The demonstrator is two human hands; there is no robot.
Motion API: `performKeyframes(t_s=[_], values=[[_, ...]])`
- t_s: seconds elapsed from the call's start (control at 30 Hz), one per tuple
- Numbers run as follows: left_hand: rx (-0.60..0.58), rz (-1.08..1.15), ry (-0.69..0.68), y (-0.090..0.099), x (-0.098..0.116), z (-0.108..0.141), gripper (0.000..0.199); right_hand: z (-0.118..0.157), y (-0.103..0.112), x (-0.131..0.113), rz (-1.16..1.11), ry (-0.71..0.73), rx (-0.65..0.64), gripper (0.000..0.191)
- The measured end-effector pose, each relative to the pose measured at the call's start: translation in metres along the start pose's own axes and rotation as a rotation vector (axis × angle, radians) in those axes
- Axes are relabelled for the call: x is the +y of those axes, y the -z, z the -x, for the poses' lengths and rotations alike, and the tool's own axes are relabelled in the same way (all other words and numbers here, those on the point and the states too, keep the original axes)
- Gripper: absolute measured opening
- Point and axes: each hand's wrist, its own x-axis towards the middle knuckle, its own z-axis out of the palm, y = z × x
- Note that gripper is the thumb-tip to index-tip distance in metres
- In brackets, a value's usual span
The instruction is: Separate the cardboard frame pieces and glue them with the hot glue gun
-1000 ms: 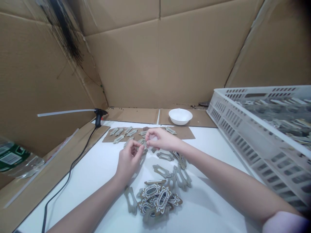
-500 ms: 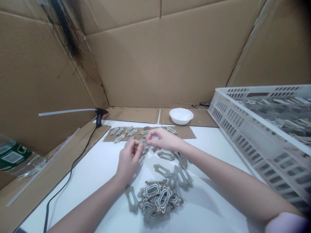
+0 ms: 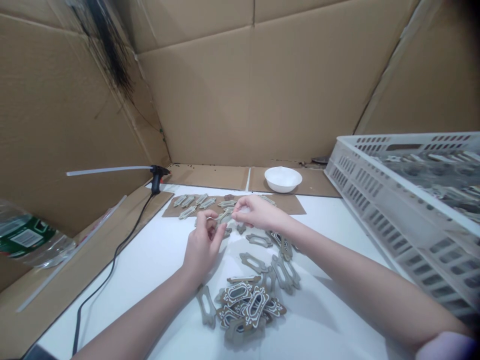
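Note:
My left hand point(image 3: 204, 242) is closed in a pinch, at the near edge of the cardboard strip point(image 3: 292, 205); what lies between its fingertips is too small to make out. Just to its right, my right hand point(image 3: 255, 212) has thumb and fingers pressed together around something pale and unclear. A grey frame piece point(image 3: 225, 216) shows between the two hands. Several pale frames point(image 3: 207, 203) lie on the strip. Nearer me, grey frames point(image 3: 252, 262) are scattered on the white table, beside a pile of brown frames with white scrollwork point(image 3: 256, 306).
A black glue gun point(image 3: 156, 180) with a white stick and cable stands at the back left. A white bowl point(image 3: 283, 179) is at the back. The white crate point(image 3: 375, 200) fills the right side. A bottle point(image 3: 28, 237) lies left.
The whole view has shifted slightly, so things appear a little further right. A grey frame piece now shows more plainly between my fingertips. Both hands remain close together.

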Motion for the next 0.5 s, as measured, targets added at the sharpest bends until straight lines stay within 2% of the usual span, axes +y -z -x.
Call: performKeyframes(t_s=[0.2, 0.33, 0.5], values=[[-0.018, -0.035, -0.025, -0.001, 0.000, 0.000, 0.024, 0.005, -0.003, -0.007, 0.083, 0.001, 0.062, 0.008], [-0.021, -0.045, -0.047, -0.001, 0.000, 0.000, 0.026, 0.004, -0.010, -0.003, 0.104, 0.063, 0.171, 0.007], [-0.009, 0.003, 0.006, -0.002, -0.001, 0.001, 0.022, 0.003, -0.020, 0.001, 0.146, 0.081, 0.277, 0.007]])
